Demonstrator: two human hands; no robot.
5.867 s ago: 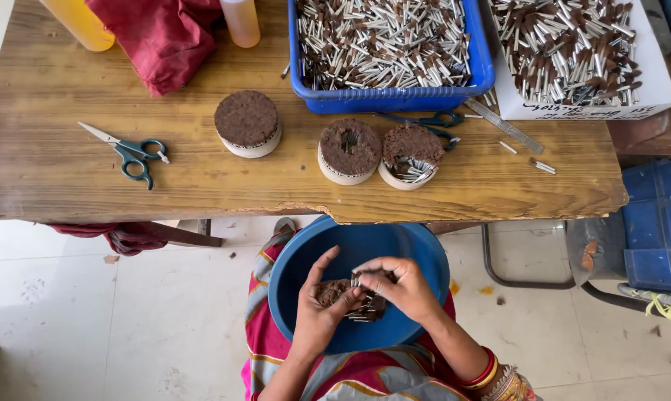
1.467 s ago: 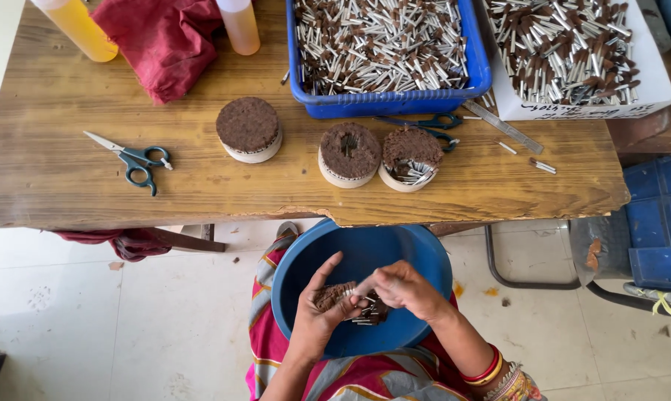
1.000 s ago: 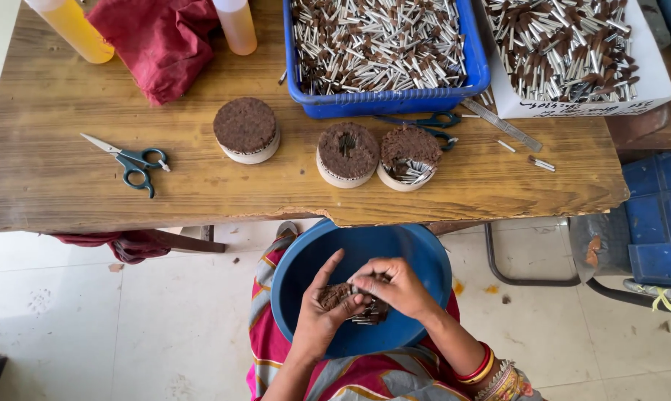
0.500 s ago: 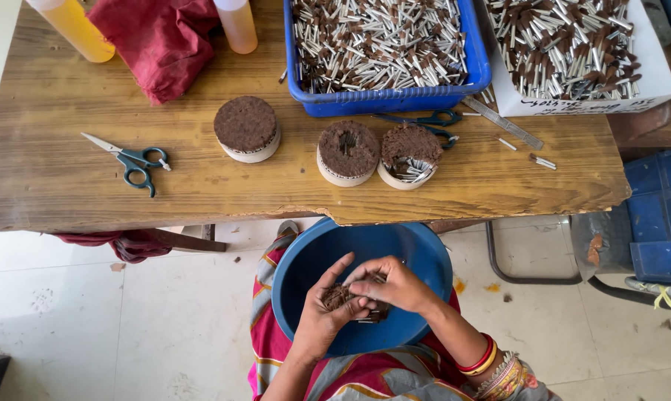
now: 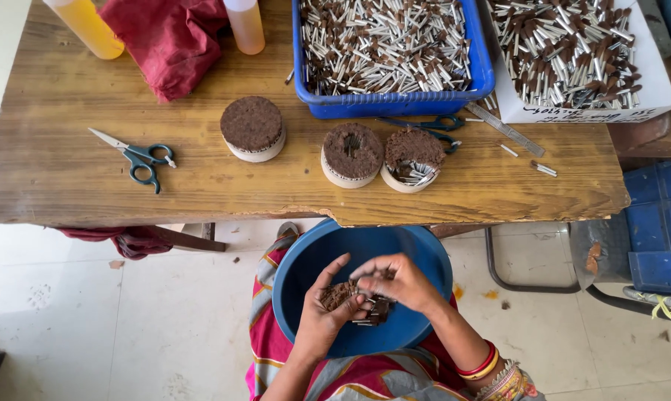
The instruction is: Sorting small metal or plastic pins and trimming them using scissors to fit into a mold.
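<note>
Fingers of the left hand [image 5: 326,318] curled narrowly around a bundle of brown-tipped sticks [image 5: 344,295], cupping it from seven o'clock, thumb raised toward twelve. The right hand [image 5: 396,281] pinched the same bundle from three o'clock, its fingertips [image 5: 365,276] closed on the stick ends. From the head view, the bundle sat between both palms, over the blue basin [image 5: 424,252] on the person's lap. At twelve o'clock from the hands stood the wooden table [image 5: 68,178] with three round filled holders [image 5: 352,153], teal scissors [image 5: 141,157] at ten o'clock, and a blue tray [image 5: 395,105] of loose sticks beyond.
</note>
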